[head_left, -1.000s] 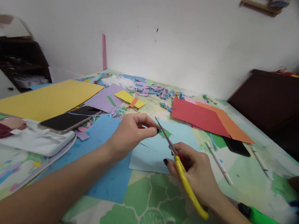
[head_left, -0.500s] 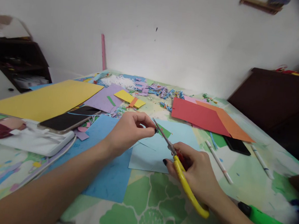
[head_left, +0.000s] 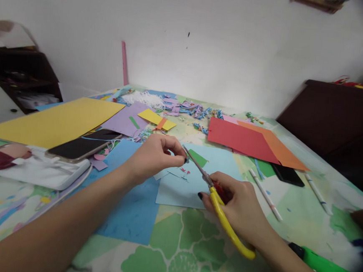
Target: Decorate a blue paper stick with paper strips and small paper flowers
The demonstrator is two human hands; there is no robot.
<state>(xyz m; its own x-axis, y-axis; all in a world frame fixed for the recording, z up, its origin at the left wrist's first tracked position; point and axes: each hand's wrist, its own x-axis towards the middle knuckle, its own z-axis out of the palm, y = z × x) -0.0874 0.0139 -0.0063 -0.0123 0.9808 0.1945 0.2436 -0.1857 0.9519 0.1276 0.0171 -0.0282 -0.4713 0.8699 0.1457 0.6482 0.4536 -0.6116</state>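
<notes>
My right hand [head_left: 237,203] is wrapped round a pair of scissors [head_left: 221,223] with yellow and red handles. Their narrow metal blades point up and left, and the tips reach the fingertips of my left hand [head_left: 159,153]. That hand is closed in a pinch; what lies between thumb and finger is too small to make out. Beneath both hands is a light blue sheet of paper [head_left: 177,194], with small red scraps [head_left: 185,171] and a green paper piece [head_left: 197,158] on it. A darker blue sheet [head_left: 133,220] extends under my left forearm.
To the left are a yellow sheet [head_left: 51,119], a phone [head_left: 83,145] and a white case-like object [head_left: 50,167]. Red [head_left: 240,138] and orange sheets, white pens [head_left: 266,195] and a green-handled tool [head_left: 328,267] are on the right. Paper scraps [head_left: 183,107] lie along the wall.
My left fingertips have shifted slightly left and down. Small red scraps now show on the light blue sheet below the blades. The scissors have hardly moved.
</notes>
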